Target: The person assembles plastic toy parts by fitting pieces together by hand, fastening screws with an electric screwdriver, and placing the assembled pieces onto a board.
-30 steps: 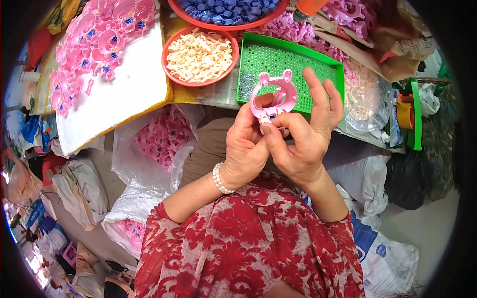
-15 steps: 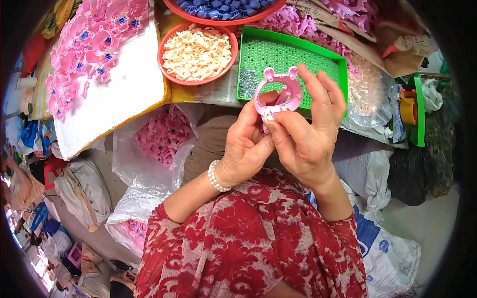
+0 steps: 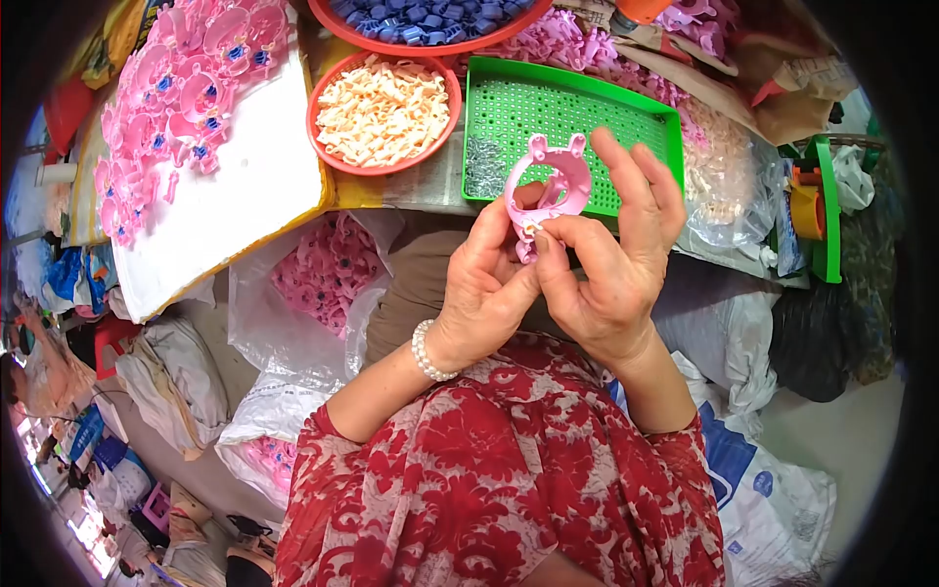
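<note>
My left hand (image 3: 486,293) grips a pink plastic ring-shaped part (image 3: 572,186) with two small ear-like knobs on its upper rim, held up over my lap. At the lower end of this part, my right hand (image 3: 618,259) pinches with thumb and forefinger, its other fingers stretched upward. A small pale, yellowish spot shows beside those fingertips; they partly hide it. Just behind the part stands a green perforated tray (image 3: 626,127), with small metal pieces (image 3: 484,166) heaped in its left corner.
A red bowl of cream-coloured pieces (image 3: 383,112) and a larger red bowl of blue pieces (image 3: 425,22) stand at the back. Many pink parts (image 3: 186,98) lie on a white board (image 3: 230,201) at left. Clear bags of pink parts (image 3: 328,269) sit below.
The pink part has tilted slightly in my hands, and the fingers keep their hold. The view has shifted a little. Something orange now shows at the top edge.
</note>
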Demonstrator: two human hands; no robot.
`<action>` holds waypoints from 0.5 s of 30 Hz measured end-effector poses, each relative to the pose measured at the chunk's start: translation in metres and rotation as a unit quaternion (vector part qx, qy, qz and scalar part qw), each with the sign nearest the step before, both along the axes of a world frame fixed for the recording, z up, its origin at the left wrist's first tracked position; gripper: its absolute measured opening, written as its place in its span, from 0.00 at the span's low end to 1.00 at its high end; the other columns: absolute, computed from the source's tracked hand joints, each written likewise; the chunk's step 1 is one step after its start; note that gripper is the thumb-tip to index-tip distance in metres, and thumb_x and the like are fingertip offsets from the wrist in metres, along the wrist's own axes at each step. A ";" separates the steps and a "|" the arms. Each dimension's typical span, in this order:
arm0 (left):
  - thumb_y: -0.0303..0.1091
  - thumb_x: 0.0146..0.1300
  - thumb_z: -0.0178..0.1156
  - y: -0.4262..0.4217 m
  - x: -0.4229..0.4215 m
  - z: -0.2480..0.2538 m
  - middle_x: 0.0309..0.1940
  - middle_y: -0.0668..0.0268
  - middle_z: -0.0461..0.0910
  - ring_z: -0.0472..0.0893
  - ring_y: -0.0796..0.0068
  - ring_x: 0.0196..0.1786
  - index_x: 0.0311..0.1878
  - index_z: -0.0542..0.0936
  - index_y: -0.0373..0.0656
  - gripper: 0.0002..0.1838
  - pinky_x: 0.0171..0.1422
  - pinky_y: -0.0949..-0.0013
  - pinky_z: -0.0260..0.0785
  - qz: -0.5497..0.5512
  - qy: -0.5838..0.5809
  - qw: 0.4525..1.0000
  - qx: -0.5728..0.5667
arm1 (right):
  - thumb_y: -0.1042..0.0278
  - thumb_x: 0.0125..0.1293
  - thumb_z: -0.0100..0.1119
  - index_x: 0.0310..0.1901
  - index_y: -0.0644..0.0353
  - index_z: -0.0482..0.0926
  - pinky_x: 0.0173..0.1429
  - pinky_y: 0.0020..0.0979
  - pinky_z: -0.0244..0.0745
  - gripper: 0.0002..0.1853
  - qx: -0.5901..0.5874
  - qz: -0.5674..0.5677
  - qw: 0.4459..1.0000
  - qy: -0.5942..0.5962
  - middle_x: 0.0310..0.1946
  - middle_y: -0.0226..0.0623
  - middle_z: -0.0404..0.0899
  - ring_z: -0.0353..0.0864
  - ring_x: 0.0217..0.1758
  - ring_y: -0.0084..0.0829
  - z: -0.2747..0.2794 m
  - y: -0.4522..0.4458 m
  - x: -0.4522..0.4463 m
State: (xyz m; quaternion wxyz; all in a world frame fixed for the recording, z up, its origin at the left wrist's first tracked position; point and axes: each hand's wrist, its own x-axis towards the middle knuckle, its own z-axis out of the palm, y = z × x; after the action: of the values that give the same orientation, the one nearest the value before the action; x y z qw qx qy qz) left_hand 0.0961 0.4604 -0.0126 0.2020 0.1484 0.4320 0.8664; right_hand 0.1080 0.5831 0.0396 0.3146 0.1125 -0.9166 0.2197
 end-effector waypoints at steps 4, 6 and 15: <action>0.15 0.61 0.51 0.001 0.001 -0.001 0.58 0.62 0.66 0.68 0.76 0.59 0.67 0.55 0.36 0.31 0.64 0.71 0.62 0.008 0.010 1.000 -0.004 | 0.74 0.43 0.63 0.25 0.61 0.78 0.65 0.44 0.55 0.05 -0.004 0.006 1.000 -0.009 0.56 0.49 0.71 0.61 0.63 0.50 -0.002 0.003 0.000; 0.15 0.60 0.51 0.002 0.002 -0.003 0.57 0.63 0.66 0.69 0.77 0.57 0.67 0.56 0.36 0.31 0.62 0.72 0.63 0.024 0.012 0.999 -0.026 | 0.75 0.41 0.63 0.23 0.60 0.77 0.65 0.44 0.55 0.05 -0.009 0.011 1.000 -0.024 0.56 0.48 0.72 0.61 0.63 0.50 -0.001 0.004 -0.001; 0.17 0.60 0.52 0.006 0.004 -0.015 0.55 0.62 0.69 0.71 0.77 0.54 0.67 0.57 0.35 0.31 0.56 0.73 0.67 0.101 0.091 0.982 -0.127 | 0.76 0.40 0.59 0.18 0.60 0.73 0.65 0.47 0.54 0.04 -0.033 -0.019 0.999 -0.037 0.56 0.49 0.71 0.59 0.63 0.53 -0.004 -0.006 -0.005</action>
State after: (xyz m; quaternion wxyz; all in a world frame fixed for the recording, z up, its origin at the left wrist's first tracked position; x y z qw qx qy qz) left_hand 0.0997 0.4663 -0.0275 0.0902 0.1556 0.5681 0.8030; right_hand 0.1034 0.5773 0.0356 0.2876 0.0764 -0.9219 0.2481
